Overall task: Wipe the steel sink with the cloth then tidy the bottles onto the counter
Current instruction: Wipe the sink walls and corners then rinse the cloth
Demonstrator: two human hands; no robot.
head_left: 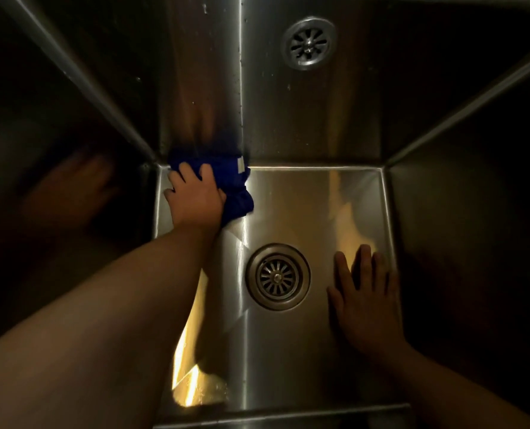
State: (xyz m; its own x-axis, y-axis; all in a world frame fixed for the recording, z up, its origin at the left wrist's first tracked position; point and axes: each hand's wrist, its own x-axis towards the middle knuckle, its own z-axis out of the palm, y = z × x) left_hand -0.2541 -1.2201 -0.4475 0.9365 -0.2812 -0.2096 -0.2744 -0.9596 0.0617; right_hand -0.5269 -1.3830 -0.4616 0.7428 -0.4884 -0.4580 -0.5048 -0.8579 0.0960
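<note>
I am looking straight down into the steel sink (pixel 304 193), both my bare arms reaching into the basin. My left hand (pixel 195 199) is pressed on the blue cloth (pixel 226 181) in the far left corner of the basin floor, right where the floor meets the back wall and the left wall. The fingers (pixel 187 174) of that hand are spread over the cloth and bent down onto it — holding it flat against the steel rather than bunching it up. Part of the cloth sticks out to the right of my hand and a small pale tag shows on its upper right edge. The back wall above it mirrors the cloth and my hand as a dark smear.

My right hand (pixel 365 305) lies palm down on the basin floor, near the right wall, its fingers (pixel 364 264) open, slightly apart and holding nothing. Between my two hands sits the round drain (pixel 277 277) with its slotted strainer, clear of both. A second drain image (pixel 309 43) shows high on the back wall — a reflection of the one below. Warm light streaks the basin floor beside my left forearm. The side walls are dark, and I can see no bottles from here.
</note>
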